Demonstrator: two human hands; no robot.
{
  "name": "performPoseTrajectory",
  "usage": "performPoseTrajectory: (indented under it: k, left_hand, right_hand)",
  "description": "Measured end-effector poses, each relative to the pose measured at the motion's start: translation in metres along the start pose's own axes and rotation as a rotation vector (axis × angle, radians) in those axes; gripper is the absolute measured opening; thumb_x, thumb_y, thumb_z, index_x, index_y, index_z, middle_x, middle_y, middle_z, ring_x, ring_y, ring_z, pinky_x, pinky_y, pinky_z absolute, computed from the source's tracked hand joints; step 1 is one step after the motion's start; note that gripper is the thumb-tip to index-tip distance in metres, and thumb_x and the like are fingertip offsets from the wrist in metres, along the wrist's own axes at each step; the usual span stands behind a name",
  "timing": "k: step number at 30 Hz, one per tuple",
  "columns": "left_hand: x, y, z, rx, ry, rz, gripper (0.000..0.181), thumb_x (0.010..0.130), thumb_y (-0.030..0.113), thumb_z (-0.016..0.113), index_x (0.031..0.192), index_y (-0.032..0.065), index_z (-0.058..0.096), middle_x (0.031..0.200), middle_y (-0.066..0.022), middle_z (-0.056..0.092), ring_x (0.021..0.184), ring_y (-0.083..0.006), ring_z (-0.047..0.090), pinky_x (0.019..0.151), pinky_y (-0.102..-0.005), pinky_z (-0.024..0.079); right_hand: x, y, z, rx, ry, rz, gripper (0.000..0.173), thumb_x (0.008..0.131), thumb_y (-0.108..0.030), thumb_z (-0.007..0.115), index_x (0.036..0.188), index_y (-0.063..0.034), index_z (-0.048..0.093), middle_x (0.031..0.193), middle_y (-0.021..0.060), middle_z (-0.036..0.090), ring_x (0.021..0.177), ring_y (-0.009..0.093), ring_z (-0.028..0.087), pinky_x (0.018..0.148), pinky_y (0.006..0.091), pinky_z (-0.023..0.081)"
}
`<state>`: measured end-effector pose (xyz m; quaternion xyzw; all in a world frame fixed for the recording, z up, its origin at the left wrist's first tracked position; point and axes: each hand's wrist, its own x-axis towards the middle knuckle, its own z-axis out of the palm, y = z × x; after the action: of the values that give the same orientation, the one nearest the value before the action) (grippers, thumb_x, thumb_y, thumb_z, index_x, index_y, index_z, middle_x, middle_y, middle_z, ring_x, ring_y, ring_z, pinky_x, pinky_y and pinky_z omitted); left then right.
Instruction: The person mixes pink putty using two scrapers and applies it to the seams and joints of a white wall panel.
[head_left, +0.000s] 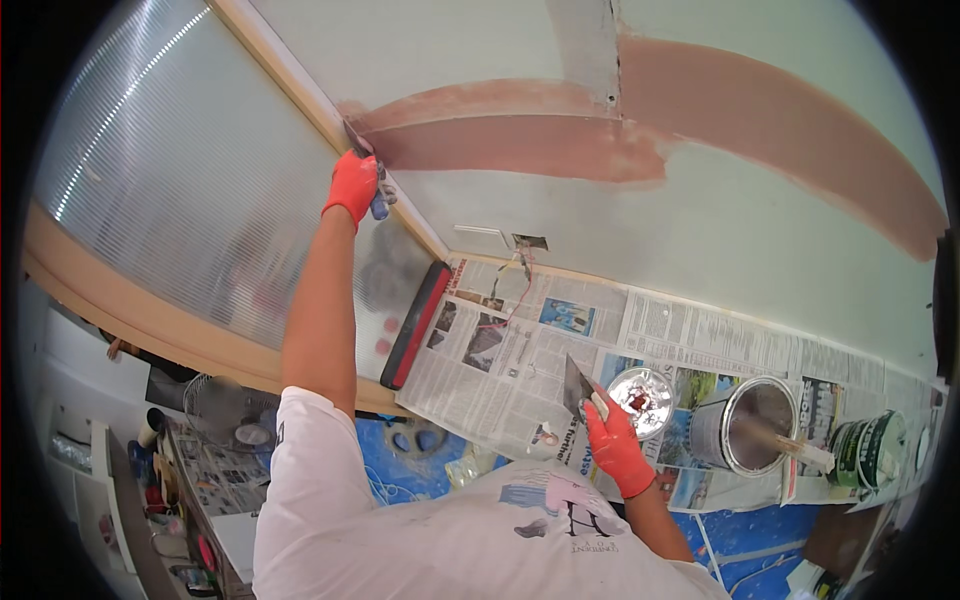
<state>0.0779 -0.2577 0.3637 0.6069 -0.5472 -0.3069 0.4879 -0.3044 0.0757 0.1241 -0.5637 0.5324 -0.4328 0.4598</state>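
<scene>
My left hand (352, 184), in a red glove, grips a filling knife (381, 202) with a bluish handle. Its blade lies at the corner where the pale wall (480, 45) meets a wooden frame (420, 229). A band of reddish-brown filler (517, 142) runs along the wall from that blade. Lower down, my right hand (619, 450), also red-gloved, holds a scraper (577, 384) with a broad metal blade pointing up and left. Beside this hand is a shiny round lid (641, 403) with a reddish-brown smear in it.
Newspaper (517, 412) covers the surface below the wall. On it are an open paint can (765, 424) with a brush (806, 450) across it, a green tub (866, 450) and a red-black bar-shaped object (416, 326). Loose wires (525, 277) hang from a wall cutout (531, 241). A fan (229, 412) stands left.
</scene>
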Motion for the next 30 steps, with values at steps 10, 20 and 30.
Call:
performPoseTrajectory:
  k: [10,20,30]
  left_hand:
    - [0.033,-0.011,0.017,0.070,0.028,0.018,0.025,0.091,0.017,0.071,0.084,0.0040,0.051,0.073,-0.0073,0.059,0.058,-0.0190,0.063,0.056,-0.0322,0.054]
    - [0.013,0.009,0.040,-0.075,-0.057,-0.008,0.020,0.091,0.015,0.070,0.087,0.0001,0.056,0.078,-0.0144,0.067,0.064,-0.0247,0.069,0.059,-0.0347,0.057]
    - [-0.028,0.044,0.120,0.130,-0.045,0.085,0.041,0.085,0.030,0.076,0.087,-0.0047,0.055,0.080,-0.0125,0.059,0.068,-0.0185,0.057,0.060,-0.0350,0.048]
  right_hand:
    - [0.003,0.000,0.003,0.008,-0.004,-0.075,0.041,0.101,-0.019,0.057,0.135,0.0039,0.054,0.098,0.0144,0.068,0.083,0.016,0.060,0.078,0.0318,0.050]
    - [0.007,0.004,-0.011,0.138,-0.035,0.049,0.043,0.101,-0.023,0.057,0.134,0.0035,0.055,0.115,0.0264,0.067,0.109,0.031,0.065,0.093,0.0375,0.049]
    - [0.008,0.017,-0.023,0.173,-0.001,-0.084,0.041,0.101,-0.021,0.056,0.132,0.0057,0.055,0.115,0.0242,0.068,0.108,0.030,0.066,0.092,0.0365,0.049]
